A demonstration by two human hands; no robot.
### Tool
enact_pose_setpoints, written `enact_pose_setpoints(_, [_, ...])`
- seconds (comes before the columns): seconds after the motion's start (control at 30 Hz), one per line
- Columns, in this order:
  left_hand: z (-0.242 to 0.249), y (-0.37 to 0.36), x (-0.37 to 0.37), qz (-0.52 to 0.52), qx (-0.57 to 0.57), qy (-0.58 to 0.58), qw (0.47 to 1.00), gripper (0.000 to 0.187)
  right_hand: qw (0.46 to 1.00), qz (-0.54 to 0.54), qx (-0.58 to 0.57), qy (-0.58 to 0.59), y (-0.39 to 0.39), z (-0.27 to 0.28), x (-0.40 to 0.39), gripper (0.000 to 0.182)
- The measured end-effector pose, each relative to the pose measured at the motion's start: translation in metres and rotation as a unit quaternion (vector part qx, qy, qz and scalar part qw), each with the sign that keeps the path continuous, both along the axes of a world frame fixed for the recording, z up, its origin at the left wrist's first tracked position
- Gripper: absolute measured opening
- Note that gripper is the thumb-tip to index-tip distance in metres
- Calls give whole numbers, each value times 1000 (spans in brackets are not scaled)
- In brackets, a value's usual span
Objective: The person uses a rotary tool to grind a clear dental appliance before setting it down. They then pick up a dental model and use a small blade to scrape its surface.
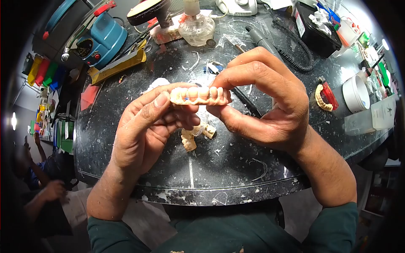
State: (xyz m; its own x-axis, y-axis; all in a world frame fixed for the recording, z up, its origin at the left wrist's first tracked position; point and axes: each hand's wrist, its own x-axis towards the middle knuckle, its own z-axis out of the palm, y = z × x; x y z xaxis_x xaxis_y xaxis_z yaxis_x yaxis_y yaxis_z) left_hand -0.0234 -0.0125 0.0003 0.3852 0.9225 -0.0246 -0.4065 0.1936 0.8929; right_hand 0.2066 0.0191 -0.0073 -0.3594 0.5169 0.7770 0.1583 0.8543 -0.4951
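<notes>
Between my two hands, above the dark workbench, is a cream dental model [198, 96] with a row of teeth and a small blue mark near its left end. My left hand [145, 122] pinches the left end between thumb and fingers. At the right end, the thumb and fingertips of my right hand [263, 103] close on the model. Below, on the bench, lie cream dental model pieces [188, 139], partly hidden by my left fingers. A dark, pen-like tool [247, 101] lies behind my right hand.
A glass burner [196, 29] and a blue machine [103, 42] stand at the back. Beside a yellow tray [118, 65] are tools. To the right are a corded handpiece [262, 40], a black bin [318, 33], another dental model [322, 99] and a white tub [355, 95]. Another person's hand [54, 189] is at left.
</notes>
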Motion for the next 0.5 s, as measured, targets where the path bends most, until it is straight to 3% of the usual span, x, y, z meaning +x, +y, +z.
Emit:
enact_pose_setpoints(0.1, [1, 1, 2, -24, -2, -7, 1000, 43, 1000, -6, 15, -1, 0, 0, 0, 30])
enact_pose_setpoints(0.37, [-1, 3, 0, -2, 10, 107, 994, 44, 1000, -2, 9, -4, -3, 0, -1, 33])
enact_pose_setpoints(0.5, [0, 0, 4, -6, 7, 78, 997, 48, 1000, 14, -3, 0, -5, -1, -3, 36])
